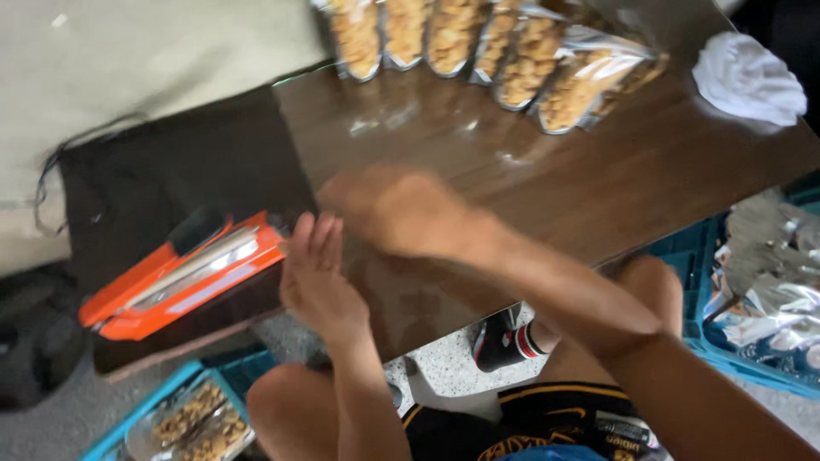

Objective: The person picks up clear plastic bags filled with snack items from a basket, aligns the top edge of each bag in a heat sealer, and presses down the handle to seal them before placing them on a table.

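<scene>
Editor: Where do things stand on the bench (598, 179)?

Photographer: Seven or so filled pouches (504, 51) lie in an overlapping row at twelve o'clock, each packed with golden-brown, knobbly snack pieces. The orange sealer (184, 273) sits at nine o'clock from the hands, on a dark mat just off the bench edge, with no pouch in it. By my reading the row is finished work. More packets wait in the blue crate (184, 418) at seven o'clock.

Editor: And the hands?

Photographer: The left hand (316, 277) is flat and spread, fingers together and pointing to twelve, at the bench's near corner just beside the sealer. It grips nothing I can see. The right hand (393, 213) crosses above it, blurred in motion. I cannot tell whether it holds anything or how wide it is.

Editor: Textures?

Photographer: The bench is dark wood grain with a glossy top that catches the light. The pouches are clear, crinkled film with bright seams. The sealer is a long hard plastic wedge with a pale metal strip and a black grip. A soft, crumpled white cloth (752, 77) sits at two o'clock, and silvery empty bags (769, 256) fill another blue crate at four.
</scene>
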